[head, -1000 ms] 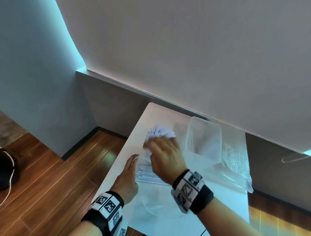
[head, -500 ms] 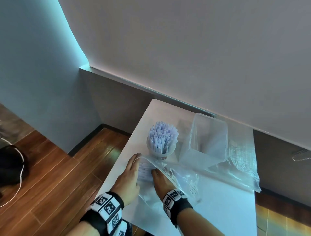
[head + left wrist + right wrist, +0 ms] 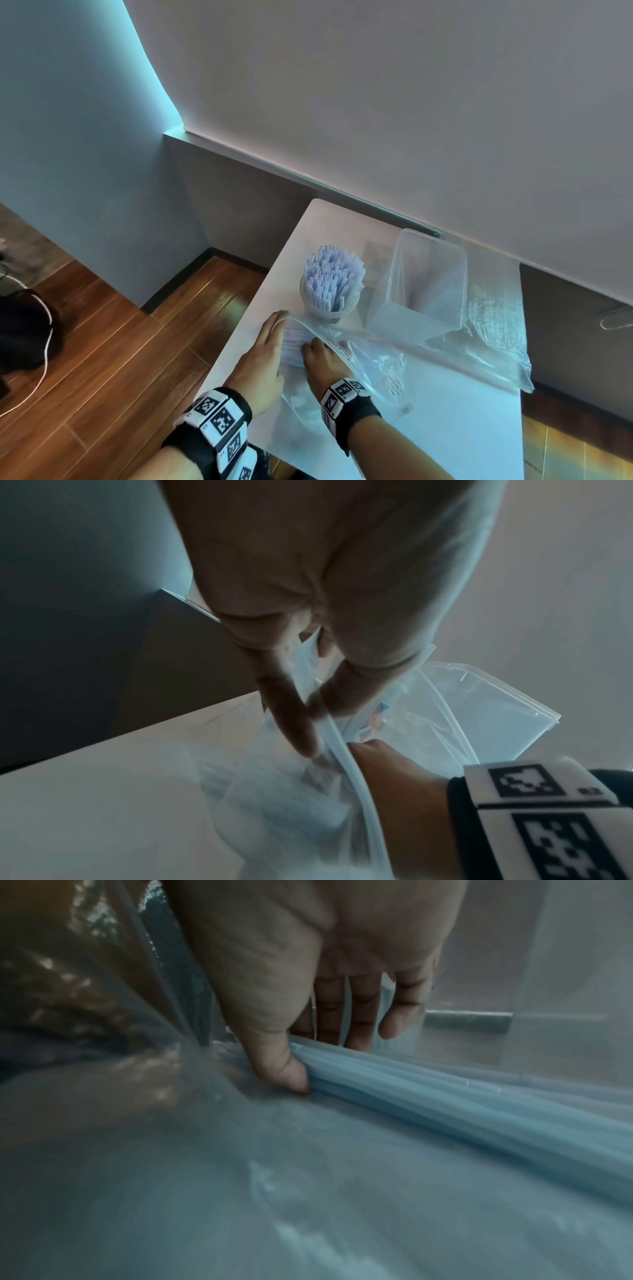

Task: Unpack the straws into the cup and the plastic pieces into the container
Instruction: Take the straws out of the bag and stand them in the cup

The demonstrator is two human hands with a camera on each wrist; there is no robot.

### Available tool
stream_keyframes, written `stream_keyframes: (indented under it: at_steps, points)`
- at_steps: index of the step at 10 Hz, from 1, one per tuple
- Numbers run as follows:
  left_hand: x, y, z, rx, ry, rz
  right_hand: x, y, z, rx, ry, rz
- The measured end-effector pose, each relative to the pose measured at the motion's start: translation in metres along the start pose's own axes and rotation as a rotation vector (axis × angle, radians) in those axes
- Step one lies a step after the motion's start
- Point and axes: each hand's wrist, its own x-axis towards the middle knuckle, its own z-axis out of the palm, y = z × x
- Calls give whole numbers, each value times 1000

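A clear cup (image 3: 329,310) on the white table (image 3: 462,428) stands packed with pale blue straws (image 3: 331,275). Right of it is a clear, empty-looking container (image 3: 428,284). In front of the cup lies a clear zip bag (image 3: 373,363). My left hand (image 3: 279,320) pinches the bag's zip edge (image 3: 346,750) between thumb and finger (image 3: 294,723), holding its mouth up. My right hand (image 3: 310,347) is inside the bag. There its thumb (image 3: 287,1069) and fingers (image 3: 359,1015) close round a bundle of straws (image 3: 462,1104) lying flat.
A second crumpled clear bag (image 3: 493,308) lies behind and right of the container, against the wall. The table's left edge (image 3: 239,339) drops to a wooden floor (image 3: 120,359). A dark bag with a white cord (image 3: 30,329) sits on the floor far left.
My right hand has come down from above the cup and gone into the bag, onto the straws. The left hand has kept its hold on the bag's edge.
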Motion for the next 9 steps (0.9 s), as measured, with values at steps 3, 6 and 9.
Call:
stream_keyframes:
  at_steps: [3, 6, 9]
  points:
    - [0, 1, -2, -11, 4, -2, 5, -5, 6, 20, 7, 57]
    - [1, 1, -2, -10, 1, -2, 5, -7, 4, -52, -24, 25]
    - [4, -1, -4, 1, -6, -20, -1, 15, -4, 182, -77, -2]
